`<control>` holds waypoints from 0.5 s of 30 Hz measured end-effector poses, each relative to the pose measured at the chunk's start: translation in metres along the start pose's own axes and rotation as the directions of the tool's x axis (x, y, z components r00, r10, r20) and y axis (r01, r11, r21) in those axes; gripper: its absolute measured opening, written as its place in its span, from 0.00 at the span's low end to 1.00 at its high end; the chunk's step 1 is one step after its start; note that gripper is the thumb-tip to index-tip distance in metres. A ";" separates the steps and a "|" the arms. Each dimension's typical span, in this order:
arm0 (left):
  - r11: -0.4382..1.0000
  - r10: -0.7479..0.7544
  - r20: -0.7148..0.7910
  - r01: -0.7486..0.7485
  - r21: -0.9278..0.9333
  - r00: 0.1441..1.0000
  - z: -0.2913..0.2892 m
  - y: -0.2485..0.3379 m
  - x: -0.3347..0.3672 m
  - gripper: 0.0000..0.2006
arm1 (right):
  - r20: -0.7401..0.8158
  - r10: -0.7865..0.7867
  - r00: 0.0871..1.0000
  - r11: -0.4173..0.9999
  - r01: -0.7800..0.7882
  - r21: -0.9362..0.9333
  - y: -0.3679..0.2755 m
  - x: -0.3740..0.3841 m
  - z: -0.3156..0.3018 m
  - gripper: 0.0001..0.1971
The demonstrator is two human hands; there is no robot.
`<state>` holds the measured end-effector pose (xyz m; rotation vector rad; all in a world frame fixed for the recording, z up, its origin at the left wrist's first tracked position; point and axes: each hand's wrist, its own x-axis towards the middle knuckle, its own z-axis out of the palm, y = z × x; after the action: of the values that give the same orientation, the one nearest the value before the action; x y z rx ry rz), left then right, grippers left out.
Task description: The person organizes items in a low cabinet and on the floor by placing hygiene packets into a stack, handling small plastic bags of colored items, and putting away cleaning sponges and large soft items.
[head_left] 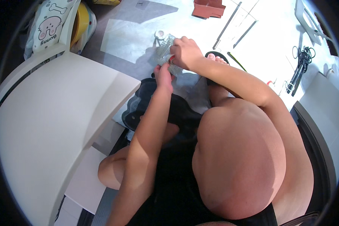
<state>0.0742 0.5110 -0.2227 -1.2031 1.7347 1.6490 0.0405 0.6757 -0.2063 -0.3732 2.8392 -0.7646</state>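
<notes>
A clear, ridged plastic piece that looks like a bottle (pixel 165 47) is between my two hands, close to the floor. My left hand (pixel 164 78) has its fingers closed at the piece's lower end, partly hidden. From the right, my right hand (pixel 187 53) curls its fingers over the upper side of the same piece. A small red part (pixel 172 59) shows by the right hand's fingers; its kind is unclear. Just beyond the clear piece lies a small white round thing (pixel 161 35).
A white chair or table surface (pixel 64 101) fills the left. On the floor lie a red-brown folded piece (pixel 209 8), dark thin strips (pixel 229 24), a yellow-green stick (pixel 236 61) and a bundled black cable (pixel 303 62). My foot (pixel 217 58) is beside the right forearm.
</notes>
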 end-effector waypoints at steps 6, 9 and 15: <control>0.888 0.330 -0.133 -0.259 0.380 0.935 -0.010 -0.014 0.011 0.25 | -0.159 0.546 0.823 0.752 -0.397 0.527 0.054 -0.003 -0.028 0.17; 0.794 0.338 -0.112 -0.219 0.567 0.934 -0.001 -0.011 0.012 0.26 | -0.364 0.511 0.779 0.823 -0.319 0.471 0.104 -0.011 -0.027 0.19; 0.703 0.392 -0.044 -0.269 0.658 0.919 -0.005 0.003 0.019 0.20 | -0.482 0.562 0.672 0.815 -0.349 0.463 0.118 -0.016 -0.027 0.21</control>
<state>0.0635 0.5004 -0.2355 -0.7405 2.4737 0.9460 0.0261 0.7919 -0.2423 0.7765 3.0108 -1.4089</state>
